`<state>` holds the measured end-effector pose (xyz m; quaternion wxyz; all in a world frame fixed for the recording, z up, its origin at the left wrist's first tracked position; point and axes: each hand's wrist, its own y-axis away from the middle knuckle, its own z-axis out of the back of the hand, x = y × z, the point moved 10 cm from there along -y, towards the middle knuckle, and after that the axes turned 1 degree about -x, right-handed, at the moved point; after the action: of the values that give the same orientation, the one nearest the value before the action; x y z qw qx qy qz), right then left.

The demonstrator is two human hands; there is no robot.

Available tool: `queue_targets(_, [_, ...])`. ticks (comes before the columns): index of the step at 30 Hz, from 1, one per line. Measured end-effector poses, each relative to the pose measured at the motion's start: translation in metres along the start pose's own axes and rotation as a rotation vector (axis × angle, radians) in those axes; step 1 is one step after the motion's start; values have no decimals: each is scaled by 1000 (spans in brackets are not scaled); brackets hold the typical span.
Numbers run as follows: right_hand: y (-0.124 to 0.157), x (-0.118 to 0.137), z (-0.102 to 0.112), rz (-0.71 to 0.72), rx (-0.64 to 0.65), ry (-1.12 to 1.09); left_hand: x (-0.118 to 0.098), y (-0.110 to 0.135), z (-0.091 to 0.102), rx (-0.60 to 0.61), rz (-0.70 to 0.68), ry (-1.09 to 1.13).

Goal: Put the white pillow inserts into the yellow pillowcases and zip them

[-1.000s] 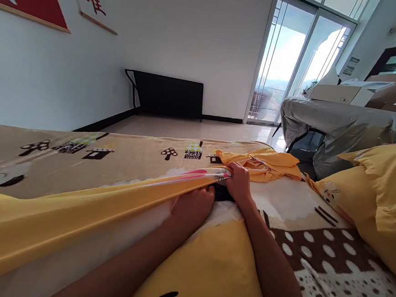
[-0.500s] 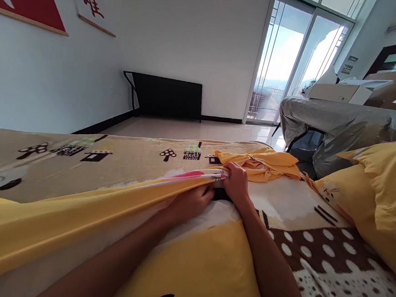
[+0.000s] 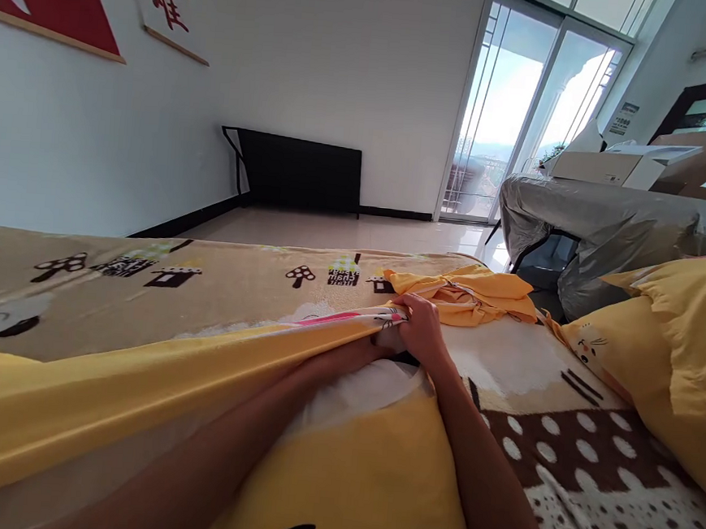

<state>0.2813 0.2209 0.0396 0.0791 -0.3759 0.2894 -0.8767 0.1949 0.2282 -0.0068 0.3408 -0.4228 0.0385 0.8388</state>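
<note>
A yellow fabric cover (image 3: 136, 378) stretches across the bed from the lower left to its corner in the middle. My right hand (image 3: 424, 331) pinches that corner, fingers closed on the patterned edge. My left hand (image 3: 376, 349) reaches under the raised cover toward the same corner; the fabric and my right hand hide its fingers. A white-and-yellow insert (image 3: 362, 461) lies beneath both forearms.
A tan and brown patterned blanket (image 3: 205, 277) covers the bed. A crumpled yellow cloth (image 3: 478, 295) lies just beyond my hands. Yellow pillows (image 3: 676, 355) sit at the right. Behind are a grey-wrapped sofa (image 3: 606, 227), a black panel (image 3: 299, 171) and glass doors (image 3: 512, 106).
My left hand has slid forward under the cover, from lying in plain view to being mostly hidden at the corner. My right hand has stayed on the corner.
</note>
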Motion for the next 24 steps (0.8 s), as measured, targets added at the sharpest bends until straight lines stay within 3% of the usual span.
queue_targets(4, [1, 6, -1, 9, 78, 27, -13, 9, -3, 11, -53, -57])
queue_targets(7, [3, 12, 8, 19, 46, 94, -36, 19, -11, 72, -181, -215])
queue_targets(10, [6, 17, 17, 32, -2, 162, -54, 32, -22, 190, -303, -378])
queue_targets(13, [8, 16, 25, 11, -27, 210, -56, 43, -31, 363, -287, -486])
queue_targets(17, [8, 19, 34, 39, -92, -31, -53, 48, -39, 493, -273, -584])
queue_targets(21, [6, 23, 15, 76, 14, -342, -44, 32, -37, 375, -249, -521])
queue_targets(24, [5, 22, 8, 68, 36, -392, -39, 23, -30, 240, -259, -435])
